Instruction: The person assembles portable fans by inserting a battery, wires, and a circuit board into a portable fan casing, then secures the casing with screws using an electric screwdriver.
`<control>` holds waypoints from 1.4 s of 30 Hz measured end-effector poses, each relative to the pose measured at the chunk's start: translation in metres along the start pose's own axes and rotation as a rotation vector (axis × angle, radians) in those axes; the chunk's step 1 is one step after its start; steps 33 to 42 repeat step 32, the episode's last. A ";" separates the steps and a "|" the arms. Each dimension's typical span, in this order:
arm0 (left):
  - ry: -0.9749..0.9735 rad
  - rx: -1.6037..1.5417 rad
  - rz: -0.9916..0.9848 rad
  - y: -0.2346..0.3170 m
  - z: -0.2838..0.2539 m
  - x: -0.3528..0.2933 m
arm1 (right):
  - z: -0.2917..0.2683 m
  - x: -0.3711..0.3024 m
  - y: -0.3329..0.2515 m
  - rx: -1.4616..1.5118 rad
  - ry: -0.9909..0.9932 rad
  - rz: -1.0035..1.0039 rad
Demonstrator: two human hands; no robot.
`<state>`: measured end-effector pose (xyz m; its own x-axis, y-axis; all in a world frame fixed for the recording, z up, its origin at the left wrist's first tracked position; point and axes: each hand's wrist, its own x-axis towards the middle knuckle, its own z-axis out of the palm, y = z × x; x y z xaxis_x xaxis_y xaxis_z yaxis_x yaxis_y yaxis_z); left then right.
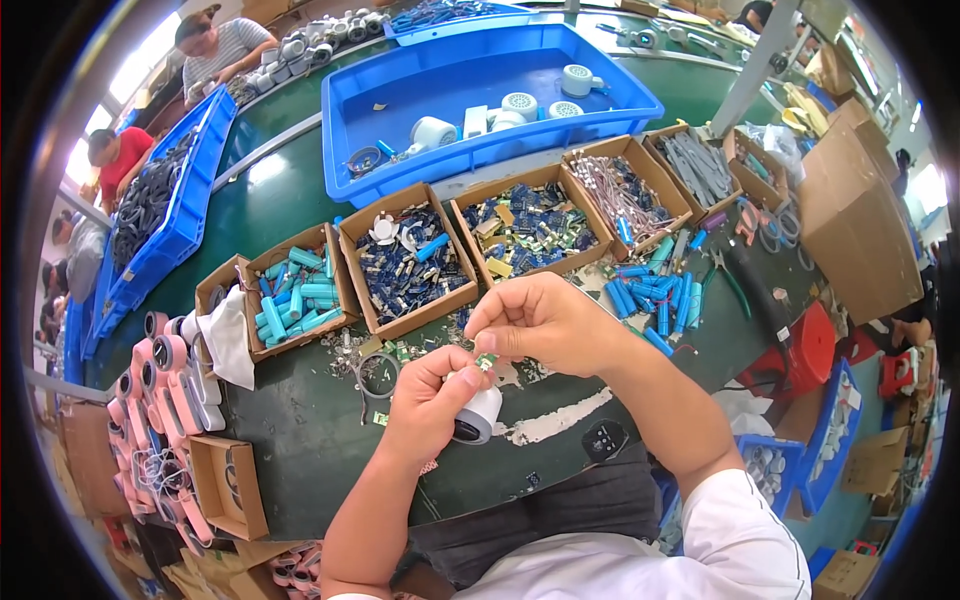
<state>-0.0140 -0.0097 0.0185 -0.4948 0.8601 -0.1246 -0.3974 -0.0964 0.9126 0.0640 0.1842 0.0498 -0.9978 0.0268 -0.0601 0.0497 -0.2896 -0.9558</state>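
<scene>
A small green circuit board (486, 362) is pinched at the fingertips of my left hand (428, 402). Just above it, my right hand (530, 322) has thumb and forefinger pressed together, close against the board; what they grip is too small to make out. A white rounded housing (482, 412) with a dark end is partly hidden behind my left hand, and I cannot tell whether the hand also holds it. Left of my hands, a grey ring (379, 375) lies among small green boards and loose bits on the green bench (300, 420).
Cardboard boxes hold teal battery cells (298, 300), blue boards (412, 265) and wires (620, 190). Loose blue cells (660, 300) and green-handled pliers (735, 285) lie to the right. Behind stands a blue tray (350, 110); pink devices (160, 400) are piled at left. Other people work far left.
</scene>
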 end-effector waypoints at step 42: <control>-0.006 -0.272 -0.049 -0.010 -0.017 0.002 | -0.003 -0.007 -0.017 -0.327 -0.141 0.021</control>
